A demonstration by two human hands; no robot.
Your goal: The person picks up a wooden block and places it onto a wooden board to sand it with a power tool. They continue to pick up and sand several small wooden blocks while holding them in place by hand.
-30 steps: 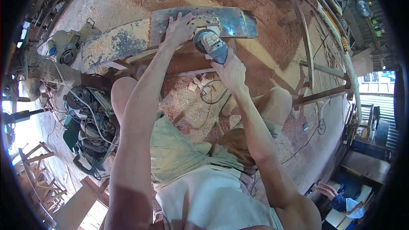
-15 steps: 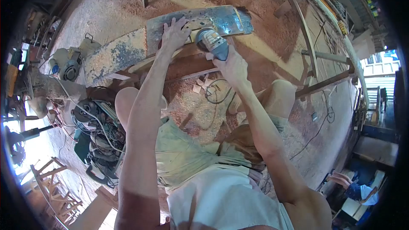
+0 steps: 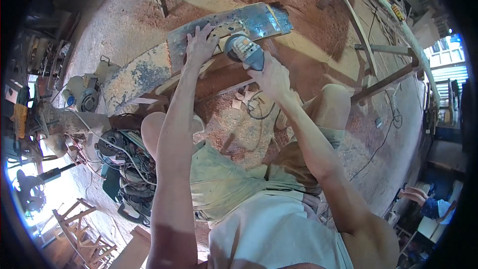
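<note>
My right hand is wrapped round the body of an angle grinder, whose round head points up and to the left. The head is over a narrow pale wooden piece at the near edge of a worn plank bench; whether the disc touches the wood is hidden. To the left of the grinder, my left hand rests on the bench and the wooden piece, its fingers spread. The bench top has dark, flaking patches and a shiny stretch at its right.
Wood shavings and offcuts cover the floor between my knees. On the left lie a tangle of power tools and cords and a grey motor. Wooden frame bars stand on the right. A seated person is at the lower right.
The view has shifted slightly, so the surroundings sit further right and lower. The grinder has moved a little left, closer to my left hand, which stays on the bench.
</note>
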